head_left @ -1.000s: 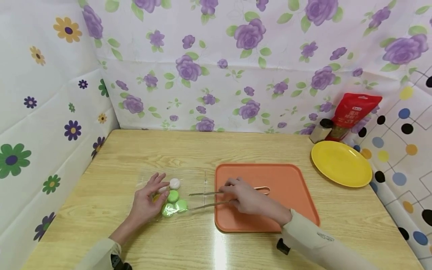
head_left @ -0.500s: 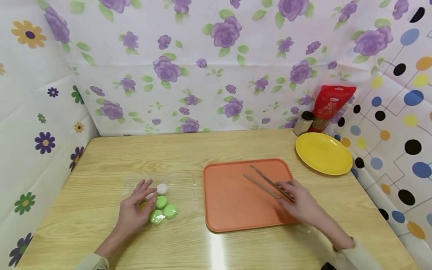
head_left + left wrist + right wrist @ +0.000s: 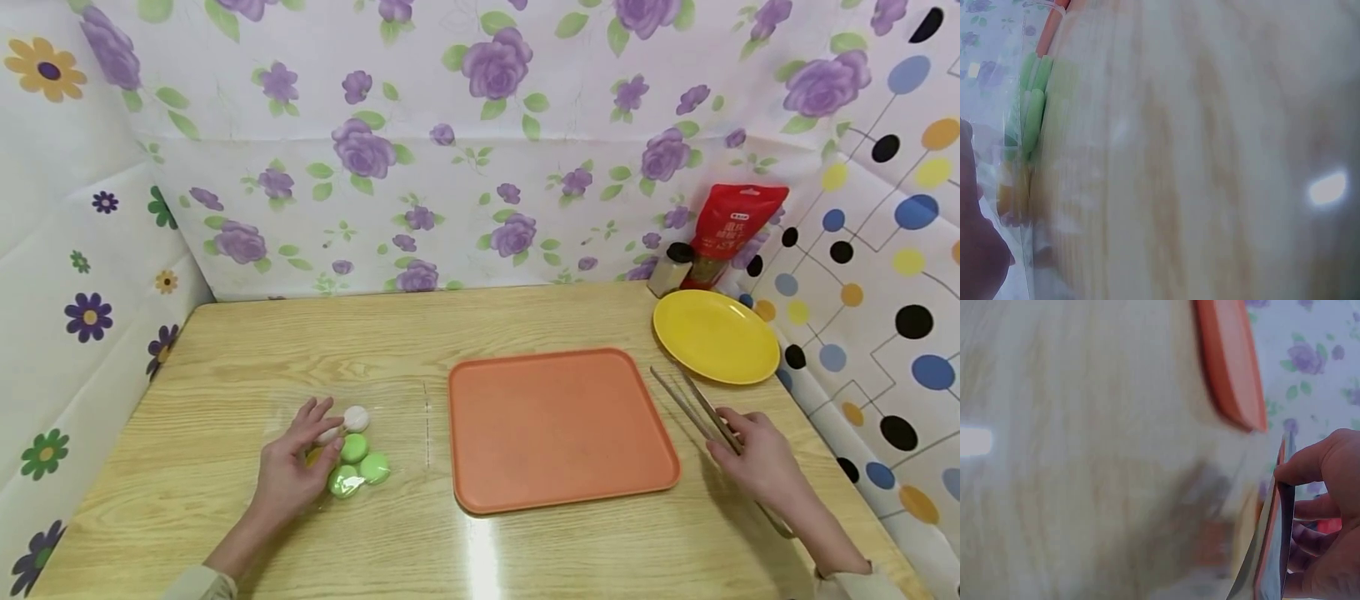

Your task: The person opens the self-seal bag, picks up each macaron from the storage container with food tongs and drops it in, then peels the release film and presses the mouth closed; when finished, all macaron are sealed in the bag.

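Note:
My left hand (image 3: 290,473) rests at the left of a clear plastic bag (image 3: 405,425), thumb and fingers curved round its side. Inside lie several round macaron-like pieces: green (image 3: 354,448), white (image 3: 356,418) and a yellow one (image 3: 313,456) partly behind the thumb. In the left wrist view the green pieces (image 3: 1034,122) show edge-on through the plastic. My right hand (image 3: 765,462) grips metal tongs (image 3: 701,408) around their middle, tips pointing away and apart, over the table right of the orange tray (image 3: 562,429). The right wrist view shows the thumb pressed on the tongs (image 3: 1275,531).
A yellow plate (image 3: 716,337) lies at the back right, just beyond the tong tips. Behind it stand a black-capped shaker (image 3: 670,271) and a red pouch (image 3: 735,225). Patterned sheets (image 3: 450,167) wall the wooden table (image 3: 337,342) on three sides.
The right hand has carried the tongs from over the tray to its right side, and their tips have swung from pointing left to pointing away. The left hand stays at the bag. The head view has shifted.

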`<act>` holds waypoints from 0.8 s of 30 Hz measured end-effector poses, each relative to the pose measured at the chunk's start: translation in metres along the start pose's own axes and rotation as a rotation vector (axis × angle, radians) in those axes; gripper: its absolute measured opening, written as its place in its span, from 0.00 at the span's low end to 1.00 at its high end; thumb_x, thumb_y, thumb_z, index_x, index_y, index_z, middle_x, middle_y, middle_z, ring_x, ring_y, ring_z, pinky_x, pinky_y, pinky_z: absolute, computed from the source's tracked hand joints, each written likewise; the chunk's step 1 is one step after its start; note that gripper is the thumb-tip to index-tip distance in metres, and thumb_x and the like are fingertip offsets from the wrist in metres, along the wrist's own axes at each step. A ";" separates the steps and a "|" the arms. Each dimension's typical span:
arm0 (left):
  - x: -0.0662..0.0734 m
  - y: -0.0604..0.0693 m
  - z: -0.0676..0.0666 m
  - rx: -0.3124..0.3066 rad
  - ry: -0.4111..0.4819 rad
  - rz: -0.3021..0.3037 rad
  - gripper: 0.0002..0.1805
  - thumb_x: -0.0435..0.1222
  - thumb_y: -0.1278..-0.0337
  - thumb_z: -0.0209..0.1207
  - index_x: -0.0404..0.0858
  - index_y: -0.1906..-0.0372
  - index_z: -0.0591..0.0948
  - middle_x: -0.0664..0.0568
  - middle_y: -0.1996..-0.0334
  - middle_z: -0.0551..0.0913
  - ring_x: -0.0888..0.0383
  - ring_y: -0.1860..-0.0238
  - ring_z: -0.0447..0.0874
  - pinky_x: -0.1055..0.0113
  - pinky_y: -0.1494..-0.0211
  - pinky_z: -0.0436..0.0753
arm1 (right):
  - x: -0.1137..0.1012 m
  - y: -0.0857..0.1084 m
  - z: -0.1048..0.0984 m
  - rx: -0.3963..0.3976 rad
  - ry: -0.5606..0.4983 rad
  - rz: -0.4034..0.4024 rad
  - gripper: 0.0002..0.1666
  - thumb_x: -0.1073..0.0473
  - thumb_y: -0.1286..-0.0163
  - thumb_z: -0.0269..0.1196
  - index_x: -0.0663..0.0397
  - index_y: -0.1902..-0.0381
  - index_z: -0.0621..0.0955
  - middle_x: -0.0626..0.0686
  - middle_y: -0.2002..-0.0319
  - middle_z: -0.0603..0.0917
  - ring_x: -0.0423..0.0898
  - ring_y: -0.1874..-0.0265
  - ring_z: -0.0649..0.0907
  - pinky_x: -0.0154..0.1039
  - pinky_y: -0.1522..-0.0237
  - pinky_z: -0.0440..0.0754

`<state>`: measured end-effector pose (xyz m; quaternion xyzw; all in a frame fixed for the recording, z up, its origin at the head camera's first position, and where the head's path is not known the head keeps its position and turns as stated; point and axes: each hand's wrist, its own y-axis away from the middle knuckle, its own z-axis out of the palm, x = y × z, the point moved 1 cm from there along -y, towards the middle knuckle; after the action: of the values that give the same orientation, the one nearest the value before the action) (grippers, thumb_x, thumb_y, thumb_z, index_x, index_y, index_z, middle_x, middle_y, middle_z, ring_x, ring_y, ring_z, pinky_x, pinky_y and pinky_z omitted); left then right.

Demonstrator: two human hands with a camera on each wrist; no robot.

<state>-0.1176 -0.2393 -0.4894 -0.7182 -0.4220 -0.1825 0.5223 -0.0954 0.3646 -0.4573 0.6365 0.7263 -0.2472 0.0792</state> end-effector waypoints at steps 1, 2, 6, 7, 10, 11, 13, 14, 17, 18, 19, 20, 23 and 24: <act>-0.001 0.000 0.000 0.006 0.002 0.003 0.19 0.11 0.58 0.66 0.26 0.56 0.85 0.24 0.44 0.77 0.52 0.30 0.67 0.74 0.33 0.67 | 0.003 0.000 0.001 -0.004 0.006 0.000 0.29 0.67 0.44 0.72 0.77 0.47 0.77 0.68 0.65 0.76 0.55 0.72 0.77 0.45 0.77 0.74; -0.001 0.000 0.001 0.012 0.005 0.004 0.19 0.11 0.59 0.66 0.26 0.57 0.85 0.24 0.45 0.77 0.53 0.31 0.67 0.74 0.33 0.67 | 0.006 0.000 0.002 -0.005 0.014 0.001 0.29 0.66 0.45 0.72 0.77 0.48 0.77 0.68 0.66 0.76 0.55 0.72 0.77 0.45 0.77 0.74; -0.001 0.000 0.001 0.031 0.006 0.008 0.19 0.11 0.60 0.66 0.25 0.58 0.85 0.24 0.45 0.77 0.53 0.31 0.68 0.75 0.34 0.68 | 0.012 -0.002 0.007 -0.013 0.035 0.016 0.29 0.66 0.45 0.73 0.77 0.48 0.77 0.68 0.67 0.76 0.56 0.72 0.76 0.49 0.76 0.74; -0.001 0.000 0.002 0.035 0.008 0.009 0.19 0.11 0.60 0.66 0.25 0.58 0.85 0.24 0.45 0.77 0.53 0.31 0.68 0.75 0.34 0.68 | 0.012 -0.002 0.008 -0.014 0.038 0.022 0.29 0.66 0.45 0.73 0.77 0.48 0.78 0.68 0.67 0.76 0.56 0.72 0.76 0.49 0.75 0.75; -0.001 0.000 0.002 0.034 0.010 0.007 0.19 0.11 0.60 0.66 0.25 0.58 0.85 0.25 0.44 0.77 0.53 0.31 0.68 0.75 0.34 0.68 | 0.012 -0.003 0.011 -0.002 0.042 0.028 0.29 0.66 0.46 0.73 0.77 0.48 0.78 0.67 0.67 0.75 0.56 0.73 0.76 0.49 0.76 0.75; -0.001 0.000 0.002 0.034 0.009 0.007 0.19 0.11 0.60 0.66 0.25 0.58 0.85 0.25 0.44 0.77 0.53 0.31 0.68 0.75 0.34 0.68 | 0.012 -0.003 0.011 0.004 0.041 0.026 0.29 0.66 0.46 0.74 0.77 0.49 0.78 0.67 0.68 0.76 0.56 0.73 0.76 0.49 0.76 0.75; 0.000 0.000 0.002 0.034 0.017 0.006 0.19 0.10 0.60 0.66 0.24 0.58 0.85 0.24 0.44 0.76 0.53 0.31 0.68 0.75 0.35 0.69 | 0.012 -0.002 0.012 0.013 0.041 0.022 0.29 0.66 0.47 0.74 0.77 0.49 0.78 0.67 0.68 0.77 0.56 0.72 0.77 0.50 0.76 0.75; -0.001 0.000 0.002 0.033 0.023 0.006 0.19 0.10 0.60 0.65 0.24 0.58 0.85 0.23 0.45 0.76 0.53 0.31 0.68 0.75 0.35 0.69 | 0.011 -0.002 0.013 0.014 0.040 0.022 0.29 0.66 0.47 0.73 0.77 0.50 0.78 0.67 0.68 0.77 0.57 0.72 0.77 0.50 0.76 0.76; -0.001 -0.001 0.002 0.022 0.038 0.003 0.19 0.10 0.59 0.65 0.24 0.58 0.84 0.23 0.44 0.76 0.51 0.30 0.67 0.75 0.35 0.69 | 0.009 0.000 0.012 0.018 0.049 0.019 0.29 0.65 0.47 0.73 0.77 0.50 0.79 0.65 0.69 0.78 0.56 0.72 0.77 0.50 0.76 0.75; -0.001 -0.002 0.002 0.015 0.038 0.001 0.19 0.11 0.58 0.65 0.24 0.57 0.84 0.23 0.44 0.76 0.48 0.30 0.67 0.75 0.35 0.69 | 0.008 0.000 0.012 0.017 0.051 0.023 0.29 0.65 0.46 0.73 0.77 0.50 0.79 0.64 0.69 0.78 0.56 0.72 0.77 0.49 0.76 0.75; -0.001 -0.002 0.002 0.011 0.029 -0.003 0.19 0.11 0.58 0.66 0.24 0.57 0.85 0.23 0.44 0.76 0.46 0.30 0.67 0.76 0.35 0.69 | 0.008 0.001 0.012 0.013 0.052 0.027 0.29 0.65 0.46 0.73 0.77 0.50 0.79 0.63 0.70 0.78 0.55 0.72 0.76 0.48 0.77 0.74; -0.001 -0.002 0.001 0.007 0.019 -0.009 0.19 0.12 0.58 0.66 0.25 0.57 0.85 0.24 0.43 0.76 0.43 0.31 0.67 0.76 0.35 0.68 | 0.007 0.002 0.012 0.004 0.051 0.038 0.29 0.64 0.45 0.73 0.78 0.50 0.78 0.63 0.70 0.78 0.55 0.72 0.76 0.47 0.77 0.74; 0.000 -0.002 0.001 0.002 -0.020 -0.024 0.19 0.13 0.56 0.67 0.28 0.56 0.86 0.28 0.42 0.77 0.33 0.33 0.67 0.76 0.34 0.66 | 0.006 0.005 0.012 -0.019 0.047 0.072 0.30 0.62 0.43 0.73 0.77 0.49 0.78 0.61 0.70 0.78 0.53 0.72 0.76 0.46 0.77 0.74; 0.000 -0.002 0.000 0.004 -0.034 -0.025 0.19 0.13 0.57 0.67 0.29 0.57 0.86 0.28 0.43 0.78 0.31 0.34 0.67 0.76 0.33 0.66 | 0.005 0.007 0.013 -0.028 0.047 0.083 0.30 0.61 0.43 0.73 0.78 0.49 0.78 0.61 0.69 0.78 0.52 0.73 0.76 0.45 0.77 0.74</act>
<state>-0.1190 -0.2388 -0.4886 -0.7148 -0.4400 -0.1762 0.5142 -0.0923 0.3640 -0.4724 0.6706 0.7042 -0.2185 0.0811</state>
